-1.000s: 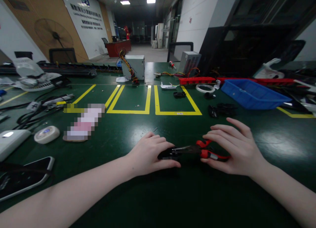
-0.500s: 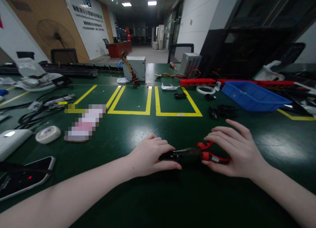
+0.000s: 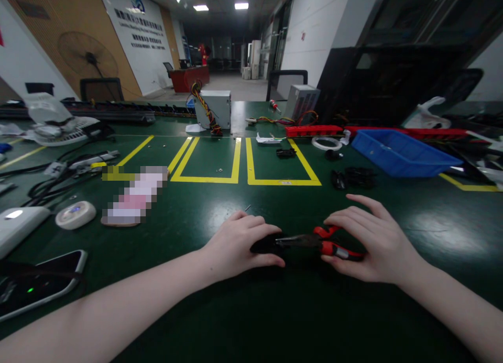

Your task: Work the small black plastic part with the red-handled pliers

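Red-handled pliers lie low over the green table, jaws pointing left. My right hand curls over the red handles, thumb under and fingers on top, gripping them. My left hand is closed over a small black part that sits at the tips of the pliers' jaws. Most of the black part is hidden under my fingers.
A blue bin and black parts lie to the back right. Yellow marked boxes cross the middle. Left hold a tape roll, cables, a phone and a white device. Two power supply units stand at the back.
Both hands stay nearly in place on the pliers and black part; my left fingers shift slightly over the part.
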`<state>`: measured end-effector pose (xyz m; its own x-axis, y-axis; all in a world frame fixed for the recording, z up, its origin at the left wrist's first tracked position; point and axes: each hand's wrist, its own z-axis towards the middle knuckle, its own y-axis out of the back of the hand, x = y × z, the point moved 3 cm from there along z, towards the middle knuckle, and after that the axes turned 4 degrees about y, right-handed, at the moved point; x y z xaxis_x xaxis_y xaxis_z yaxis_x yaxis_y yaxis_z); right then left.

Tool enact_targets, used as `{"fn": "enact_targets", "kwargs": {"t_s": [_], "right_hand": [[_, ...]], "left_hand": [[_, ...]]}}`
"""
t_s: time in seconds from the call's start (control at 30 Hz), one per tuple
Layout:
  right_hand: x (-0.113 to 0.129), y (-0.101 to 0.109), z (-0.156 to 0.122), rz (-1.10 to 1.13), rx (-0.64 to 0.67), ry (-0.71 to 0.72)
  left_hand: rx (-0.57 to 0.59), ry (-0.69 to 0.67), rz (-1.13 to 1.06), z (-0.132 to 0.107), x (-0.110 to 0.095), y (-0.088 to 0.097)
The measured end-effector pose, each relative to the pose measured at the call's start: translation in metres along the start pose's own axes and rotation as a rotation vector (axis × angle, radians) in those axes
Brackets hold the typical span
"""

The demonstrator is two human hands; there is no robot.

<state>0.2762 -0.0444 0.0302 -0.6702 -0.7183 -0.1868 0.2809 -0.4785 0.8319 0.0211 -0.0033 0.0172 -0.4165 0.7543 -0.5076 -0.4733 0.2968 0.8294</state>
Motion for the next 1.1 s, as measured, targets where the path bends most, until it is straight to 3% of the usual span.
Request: {"fn": "enact_targets", "kwargs": {"t_s": [0.27,0.63,1.1], "right_hand": [[0.0006,-0.0016,-0.0004,0.013,0.009,-0.009],[-0.0019,-0.003,-0.0006,-0.009,-0.024,-0.006],[0.0002,-0.0023,-0.002,0.006,0.004,0.003]], "left_hand": [[-0.051,-0.018,0.068,-0.0005,0.0009,-0.0005],[0.001,0.021,-0.027,0.0,-0.0001,0.0005],[0.05,-0.034,-0.029,-0.0002,-0.0029,0.0016]]}}
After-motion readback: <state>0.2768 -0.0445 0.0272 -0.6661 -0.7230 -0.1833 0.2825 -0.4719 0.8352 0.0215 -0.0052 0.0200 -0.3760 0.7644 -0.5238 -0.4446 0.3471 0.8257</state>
